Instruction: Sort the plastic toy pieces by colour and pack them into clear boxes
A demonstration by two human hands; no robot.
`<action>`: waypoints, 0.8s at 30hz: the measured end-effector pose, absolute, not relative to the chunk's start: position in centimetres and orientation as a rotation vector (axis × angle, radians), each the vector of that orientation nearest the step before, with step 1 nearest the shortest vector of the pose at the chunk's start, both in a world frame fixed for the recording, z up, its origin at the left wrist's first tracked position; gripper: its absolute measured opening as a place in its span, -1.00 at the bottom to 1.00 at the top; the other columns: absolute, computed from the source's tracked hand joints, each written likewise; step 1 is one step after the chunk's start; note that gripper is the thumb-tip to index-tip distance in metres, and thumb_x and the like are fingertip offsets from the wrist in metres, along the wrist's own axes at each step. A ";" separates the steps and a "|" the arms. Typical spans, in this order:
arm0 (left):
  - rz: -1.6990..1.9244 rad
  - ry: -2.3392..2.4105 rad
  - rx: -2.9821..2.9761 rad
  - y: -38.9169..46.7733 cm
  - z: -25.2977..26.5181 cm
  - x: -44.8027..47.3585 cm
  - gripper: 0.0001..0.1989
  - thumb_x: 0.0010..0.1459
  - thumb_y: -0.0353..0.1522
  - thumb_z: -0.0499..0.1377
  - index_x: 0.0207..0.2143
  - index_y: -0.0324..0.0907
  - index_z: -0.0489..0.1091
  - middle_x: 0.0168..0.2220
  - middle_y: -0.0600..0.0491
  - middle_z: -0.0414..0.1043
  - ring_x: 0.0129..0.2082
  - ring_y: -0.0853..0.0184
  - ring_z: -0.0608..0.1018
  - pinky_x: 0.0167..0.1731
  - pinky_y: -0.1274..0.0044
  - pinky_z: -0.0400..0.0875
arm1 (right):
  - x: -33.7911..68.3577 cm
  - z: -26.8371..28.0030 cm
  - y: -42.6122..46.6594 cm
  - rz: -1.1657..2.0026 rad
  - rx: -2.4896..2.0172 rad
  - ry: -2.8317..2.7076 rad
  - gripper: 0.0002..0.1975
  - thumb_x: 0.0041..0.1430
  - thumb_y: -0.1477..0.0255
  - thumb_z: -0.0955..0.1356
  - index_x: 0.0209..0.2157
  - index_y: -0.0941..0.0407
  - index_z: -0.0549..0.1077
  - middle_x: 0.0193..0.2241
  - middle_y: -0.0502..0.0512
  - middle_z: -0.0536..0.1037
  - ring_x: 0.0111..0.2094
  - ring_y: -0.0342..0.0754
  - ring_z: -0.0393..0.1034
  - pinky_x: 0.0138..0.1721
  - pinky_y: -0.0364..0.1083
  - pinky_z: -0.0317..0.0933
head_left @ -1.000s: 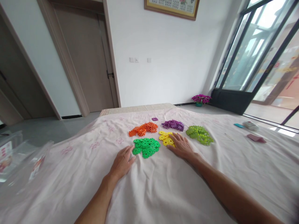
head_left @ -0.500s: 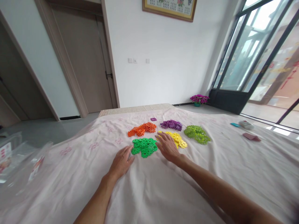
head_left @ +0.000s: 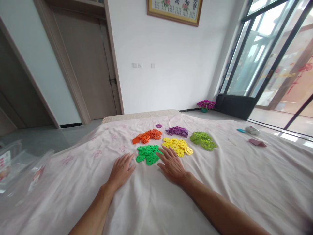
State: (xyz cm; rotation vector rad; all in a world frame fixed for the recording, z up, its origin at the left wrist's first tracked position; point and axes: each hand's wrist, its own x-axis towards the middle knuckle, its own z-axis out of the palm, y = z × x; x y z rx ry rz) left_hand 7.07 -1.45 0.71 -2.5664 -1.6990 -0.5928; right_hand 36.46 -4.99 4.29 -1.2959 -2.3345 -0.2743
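Note:
Just left of a pile of green snowflake-shaped discs (head_left: 148, 154), my left hand (head_left: 121, 169) rests on the cloth with its fingers stretched out and nothing in it. My right hand (head_left: 171, 165) lies on the other side, fingers spread, its tips at the right edge of the green pile and in front of the yellow discs (head_left: 180, 148). Part of the green pile's right edge is hidden by those fingers. Orange discs (head_left: 148, 135) lie behind the green ones. Farther back are purple discs (head_left: 177, 131), with light green discs (head_left: 203, 141) to the right.
A pale wrinkled cloth (head_left: 151, 202) covers the surface. One purple disc (head_left: 158, 125) lies apart at the back. At right are a pink folded item (head_left: 257, 142), a white object (head_left: 252, 130) and a blue item (head_left: 241, 130). Clear plastic bags (head_left: 22, 169) lie at far left.
My right hand has drawn back toward me from over the yellow discs, which now show more fully. My left hand has shifted slightly away from the green pile. The view has tilted a little.

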 end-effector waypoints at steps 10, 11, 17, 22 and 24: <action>-0.396 -1.856 -2.486 -3.0 1.2 4.9 -0.52 0.28 -0.18 -0.05 0.23 0.00 0.22 0.31 -0.03 0.12 0.32 0.14 0.15 0.25 0.17 -0.01 | 37.5 3.8 -3.7 -0.146 -1.380 -2.250 -0.52 0.35 0.29 0.17 0.24 0.11 0.21 0.23 0.25 0.23 0.24 0.08 0.06 0.24 0.15 0.01; -0.403 -1.863 -2.485 -3.0 1.2 4.9 -0.52 0.28 -0.18 -0.04 0.23 -0.01 0.22 0.31 -0.03 0.12 0.32 0.14 0.15 0.25 0.17 -0.01 | 37.5 3.8 -3.6 -0.126 -1.387 -2.241 -0.52 0.35 0.29 0.16 0.24 0.12 0.20 0.23 0.25 0.23 0.24 0.07 0.07 0.23 0.14 0.03; -0.483 -1.849 -2.509 -2.8 0.8 4.6 -0.54 0.27 -0.20 -0.03 0.19 -0.05 0.28 0.28 -0.05 0.18 0.30 0.15 0.18 0.24 0.19 0.03 | 37.5 3.3 -3.3 -0.058 -1.415 -2.220 -0.54 0.37 0.27 0.14 0.21 0.13 0.24 0.21 0.26 0.26 0.19 0.06 0.15 0.20 0.08 0.09; -0.554 -1.829 -2.510 -2.6 0.6 4.3 -0.55 0.26 -0.22 -0.01 0.16 -0.08 0.31 0.26 -0.06 0.22 0.28 0.17 0.23 0.24 0.24 0.06 | 37.4 3.0 -3.2 -0.045 -1.426 -2.178 -0.55 0.36 0.29 0.15 0.21 0.13 0.24 0.18 0.25 0.30 0.16 0.04 0.20 0.19 0.04 0.10; -0.579 -1.820 -2.510 -2.5 0.5 4.2 -0.56 0.26 -0.22 0.00 0.15 -0.09 0.32 0.25 -0.06 0.23 0.27 0.19 0.25 0.24 0.27 0.07 | 37.4 2.9 -3.2 -0.036 -1.434 -2.171 -0.56 0.36 0.30 0.15 0.20 0.13 0.25 0.16 0.25 0.31 0.15 0.03 0.22 0.18 0.02 0.10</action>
